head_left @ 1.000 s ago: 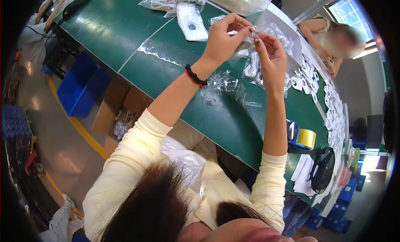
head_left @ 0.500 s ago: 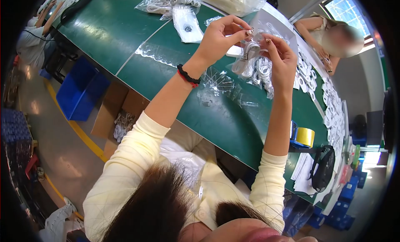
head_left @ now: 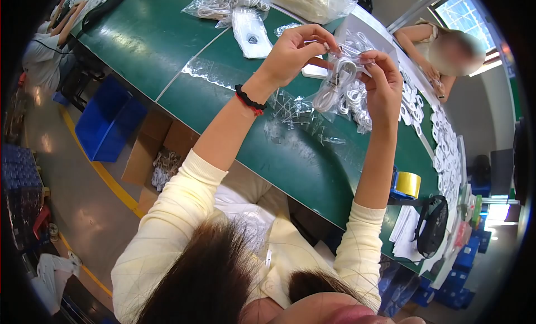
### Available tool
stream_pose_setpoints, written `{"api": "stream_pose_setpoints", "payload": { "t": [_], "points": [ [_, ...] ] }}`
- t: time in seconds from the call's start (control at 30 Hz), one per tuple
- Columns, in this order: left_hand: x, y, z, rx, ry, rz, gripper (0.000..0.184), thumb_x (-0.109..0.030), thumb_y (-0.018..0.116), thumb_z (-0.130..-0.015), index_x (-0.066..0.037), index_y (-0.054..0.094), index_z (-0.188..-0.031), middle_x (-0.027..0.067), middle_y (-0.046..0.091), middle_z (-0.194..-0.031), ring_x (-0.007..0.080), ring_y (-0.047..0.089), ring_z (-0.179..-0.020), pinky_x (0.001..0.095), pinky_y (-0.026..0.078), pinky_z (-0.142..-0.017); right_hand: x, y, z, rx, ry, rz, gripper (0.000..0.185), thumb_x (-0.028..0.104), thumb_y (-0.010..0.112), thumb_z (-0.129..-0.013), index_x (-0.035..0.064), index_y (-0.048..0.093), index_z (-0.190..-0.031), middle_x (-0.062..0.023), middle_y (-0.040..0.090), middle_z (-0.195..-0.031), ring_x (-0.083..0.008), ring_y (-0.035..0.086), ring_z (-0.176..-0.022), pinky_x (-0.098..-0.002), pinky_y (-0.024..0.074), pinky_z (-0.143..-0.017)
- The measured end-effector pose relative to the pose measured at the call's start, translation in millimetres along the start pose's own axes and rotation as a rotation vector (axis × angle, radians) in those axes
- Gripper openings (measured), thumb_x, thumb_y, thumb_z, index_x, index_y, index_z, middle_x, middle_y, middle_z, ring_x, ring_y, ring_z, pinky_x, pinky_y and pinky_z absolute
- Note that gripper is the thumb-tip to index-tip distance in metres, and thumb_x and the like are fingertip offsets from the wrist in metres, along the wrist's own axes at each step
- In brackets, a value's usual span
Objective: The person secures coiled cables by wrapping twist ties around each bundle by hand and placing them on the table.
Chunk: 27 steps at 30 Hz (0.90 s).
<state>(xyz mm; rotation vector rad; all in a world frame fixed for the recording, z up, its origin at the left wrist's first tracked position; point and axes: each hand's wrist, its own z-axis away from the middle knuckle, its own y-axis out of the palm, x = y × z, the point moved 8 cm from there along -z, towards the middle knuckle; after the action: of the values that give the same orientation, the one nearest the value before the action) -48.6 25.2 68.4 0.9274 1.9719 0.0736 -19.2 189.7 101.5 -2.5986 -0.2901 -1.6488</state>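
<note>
A clear plastic bag (head_left: 326,98) with a coiled white cable (head_left: 342,77) in it hangs between my hands over the green table. My left hand (head_left: 296,53) pinches the bag's top edge at the left with thumb and forefinger. At the right side of that edge, my right hand (head_left: 384,81) grips it between thumb and fingers. Just behind and below lie more coiled white cables (head_left: 357,101), partly hidden by the bag and my right hand. Thin clear plastic bags (head_left: 293,109) lie flat on the table under my forearms.
A white box (head_left: 385,44) with cables stands behind my hands. Bagged cables (head_left: 223,6) and a stack of clear bags (head_left: 312,3) lie at the far edge. A tape dispenser (head_left: 406,184) and black pouch (head_left: 431,226) sit at right. A person (head_left: 427,50) works opposite.
The bag's top has come slightly lower between my hands, and the coiled cable now faces me more. My right hand has shifted a little right and down.
</note>
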Motion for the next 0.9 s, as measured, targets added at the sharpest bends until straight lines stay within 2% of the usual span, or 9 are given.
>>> {"api": "stream_pose_setpoints", "payload": {
  "t": [0.17,0.23,0.33,0.57,0.63,0.7,0.77,0.83,0.9],
  "points": [
    [9,-6,-1,-0.002,-0.044,0.133,0.013,-0.004,0.055,-0.088,0.0,0.063,-0.098,0.0079,0.064,-0.097,0.0159,0.063,-0.096,0.0338,0.059,-0.077,7,9,1,0.097,0.006,0.025,0.017,0.009,0.053,-0.094,-0.0005,0.063,-0.102,-0.0084,0.065,-0.102,-0.0138,0.062,-0.091,-0.028,0.0519,-0.08],
    [14,-8,-1,-0.032,-0.062,-0.088,0.015,-0.007,0.061,-0.089,-0.001,0.06,-0.103,0.008,0.062,-0.101,0.0159,0.063,-0.097,0.0315,0.058,-0.08,10,8,2,0.027,-0.028,0.298,0.017,0.011,0.056,-0.092,-0.0013,0.064,-0.101,-0.0093,0.066,-0.099,-0.0147,0.063,-0.091,-0.0281,0.0533,-0.08],
    [15,-5,0,0.02,-0.057,-0.1,0.017,-0.006,0.065,-0.087,-0.001,0.06,-0.103,0.0074,0.062,-0.101,0.0159,0.063,-0.096,0.0309,0.057,-0.081,15,11,1,0.045,-0.077,0.453,0.018,0.011,0.059,-0.091,-0.0019,0.066,-0.101,-0.0099,0.068,-0.096,-0.0156,0.064,-0.091,-0.0283,0.0544,-0.079],
    [18,-13,-1,-0.1,-0.083,-0.007,0.019,-0.002,0.064,-0.086,0.001,0.059,-0.104,0.0083,0.062,-0.102,0.0164,0.064,-0.094,0.0309,0.057,-0.082,6,15,1,0.053,0.031,0.246,0.036,0.014,0.062,-0.09,-0.0003,0.056,-0.122,-0.0118,0.063,-0.11,-0.0163,0.062,-0.097,-0.029,0.0556,-0.076],
    [17,-22,-1,-0.191,-0.037,-0.01,0.017,-0.002,0.065,-0.086,0.001,0.06,-0.102,0.0087,0.062,-0.102,0.0168,0.064,-0.094,0.0309,0.057,-0.081,-21,22,11,0.1,0.308,0.323,0.043,0.019,0.06,-0.091,-0.0005,0.052,-0.128,-0.0132,0.06,-0.113,-0.0159,0.061,-0.099,-0.0294,0.0561,-0.073],
    [19,-22,0,-0.218,-0.03,-0.04,0.019,-0.002,0.064,-0.086,0.001,0.058,-0.104,0.0095,0.061,-0.103,0.0176,0.064,-0.095,0.0316,0.057,-0.082,-33,31,12,0.262,0.371,0.43,0.043,0.023,0.058,-0.091,-0.0017,0.051,-0.126,-0.0138,0.061,-0.11,-0.0164,0.061,-0.098,-0.0293,0.0565,-0.071],
    [22,-21,0,-0.244,-0.026,-0.07,0.02,-0.002,0.064,-0.087,0.001,0.057,-0.106,0.0102,0.06,-0.104,0.0184,0.064,-0.096,0.0322,0.057,-0.084,-52,27,21,0.385,0.673,0.525,0.043,0.023,0.06,-0.091,-0.001,0.05,-0.125,-0.0135,0.06,-0.111,-0.0183,0.061,-0.1,-0.0289,0.0568,-0.07],
    [20,-22,-1,-0.314,0.049,-0.028,0.024,-0.006,0.062,-0.089,0.001,0.053,-0.111,0.0119,0.058,-0.107,0.0202,0.063,-0.098,0.0332,0.055,-0.086,-55,11,12,0.345,0.665,0.547,0.042,0.023,0.06,-0.092,-0.0043,0.049,-0.122,-0.0146,0.061,-0.11,-0.0214,0.062,-0.101,-0.0277,0.0557,-0.076],
    [26,-25,-1,-0.325,0.009,-0.077,0.026,-0.008,0.061,-0.09,0.001,0.051,-0.112,0.0124,0.057,-0.108,0.0208,0.063,-0.1,0.0329,0.055,-0.087,-47,-36,-6,-0.218,0.278,0.081,0.042,0.022,0.06,-0.093,-0.0094,0.048,-0.119,-0.0153,0.062,-0.107,-0.0226,0.064,-0.098,-0.0266,0.0529,-0.084]
  ]
}}
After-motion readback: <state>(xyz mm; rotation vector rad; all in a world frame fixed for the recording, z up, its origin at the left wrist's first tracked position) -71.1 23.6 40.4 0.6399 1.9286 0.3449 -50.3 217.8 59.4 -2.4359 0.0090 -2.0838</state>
